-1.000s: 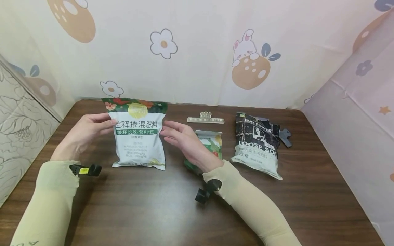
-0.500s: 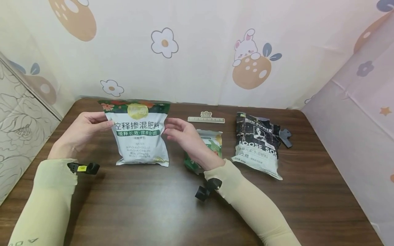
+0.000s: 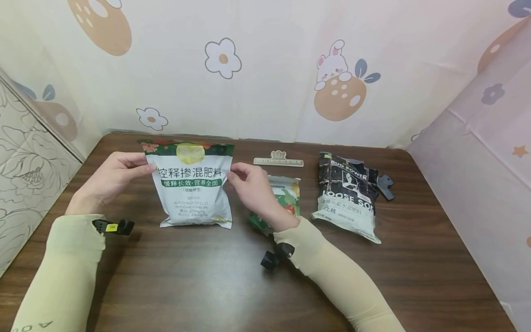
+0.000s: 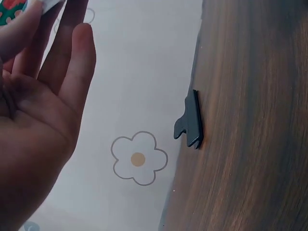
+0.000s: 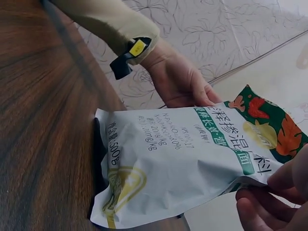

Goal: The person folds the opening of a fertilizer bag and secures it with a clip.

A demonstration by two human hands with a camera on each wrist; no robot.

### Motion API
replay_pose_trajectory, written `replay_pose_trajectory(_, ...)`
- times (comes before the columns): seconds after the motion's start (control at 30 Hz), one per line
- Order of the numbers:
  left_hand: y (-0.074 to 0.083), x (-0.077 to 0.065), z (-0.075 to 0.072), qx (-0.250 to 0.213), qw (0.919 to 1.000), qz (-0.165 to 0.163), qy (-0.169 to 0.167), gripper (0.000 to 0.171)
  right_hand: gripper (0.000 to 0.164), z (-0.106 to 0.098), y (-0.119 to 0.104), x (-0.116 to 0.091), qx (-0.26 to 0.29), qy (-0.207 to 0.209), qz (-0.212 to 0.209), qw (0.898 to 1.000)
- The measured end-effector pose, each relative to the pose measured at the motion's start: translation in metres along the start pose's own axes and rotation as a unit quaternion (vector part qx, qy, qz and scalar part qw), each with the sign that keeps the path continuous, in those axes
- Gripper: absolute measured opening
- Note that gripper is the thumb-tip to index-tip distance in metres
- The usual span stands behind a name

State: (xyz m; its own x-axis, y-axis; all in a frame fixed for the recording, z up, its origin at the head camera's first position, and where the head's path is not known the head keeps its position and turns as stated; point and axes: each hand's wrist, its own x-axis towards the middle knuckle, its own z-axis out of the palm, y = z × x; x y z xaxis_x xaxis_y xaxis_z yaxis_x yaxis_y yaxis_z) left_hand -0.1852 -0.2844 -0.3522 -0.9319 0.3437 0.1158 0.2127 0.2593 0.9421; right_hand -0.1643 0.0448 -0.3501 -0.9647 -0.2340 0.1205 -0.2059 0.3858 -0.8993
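Note:
A white fertilizer bag (image 3: 191, 198) with a dark green flowered top band stands upright on the left part of the table, its printed front toward me. At its left edge my left hand (image 3: 112, 177) grips it, thumb in front and fingers behind. My right hand (image 3: 253, 189) pinches the opposite edge between thumb and fingers. The right wrist view shows the same bag (image 5: 168, 149) from the side, with its bottom end by the tabletop and the left hand (image 5: 178, 79) beyond it. Only a corner of the bag appears in the left wrist view, above the left palm (image 4: 38, 115).
Behind my right wrist lies a small green pouch (image 3: 286, 196), partly hidden. A pale ruler-marked clip (image 3: 278, 159) lies near the back edge. Farther right are a black-and-white soil bag (image 3: 346, 198) and a dark grey clip (image 3: 386, 186). Another view shows a dark clip (image 4: 191, 120) by the wall.
My right hand's fingers, extended beside the bag earlier, now pinch its right edge. The bag has shifted slightly to the right, and its front faces me more squarely. The left hand keeps its grip.

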Motion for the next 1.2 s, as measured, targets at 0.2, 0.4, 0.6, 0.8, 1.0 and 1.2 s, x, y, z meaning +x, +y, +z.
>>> replay_pose_trajectory(0.2,0.0,0.002,0.003,0.01,0.9993,0.021,0.029,0.023,0.011,0.001,0.0,0.001,-0.003,0.022,-0.04,0.999)
replay_pose_trajectory(0.4,0.005,0.003,0.005,-0.004,0.9968,0.057,0.057,0.022,0.01,-0.003,-0.003,0.002,0.037,0.013,-0.063,0.997)
replay_pose_trajectory(0.6,0.008,0.004,0.008,-0.023,0.9927,0.081,0.085,0.022,0.011,-0.006,-0.005,0.004,0.038,0.012,-0.091,0.995)
replay_pose_trajectory(0.8,0.01,0.001,0.007,0.022,0.9903,0.078,0.113,0.017,0.011,-0.008,-0.005,0.005,0.025,0.017,-0.115,0.993)
replay_pose_trajectory(1.0,0.007,-0.001,0.002,0.072,0.9919,0.048,0.094,0.016,0.014,-0.011,-0.005,0.006,-0.023,0.014,-0.126,0.992)
replay_pose_trajectory(1.2,0.008,-0.005,-0.004,0.031,0.9953,0.056,0.073,0.021,0.015,-0.011,-0.006,0.005,-0.036,-0.004,-0.124,0.992)
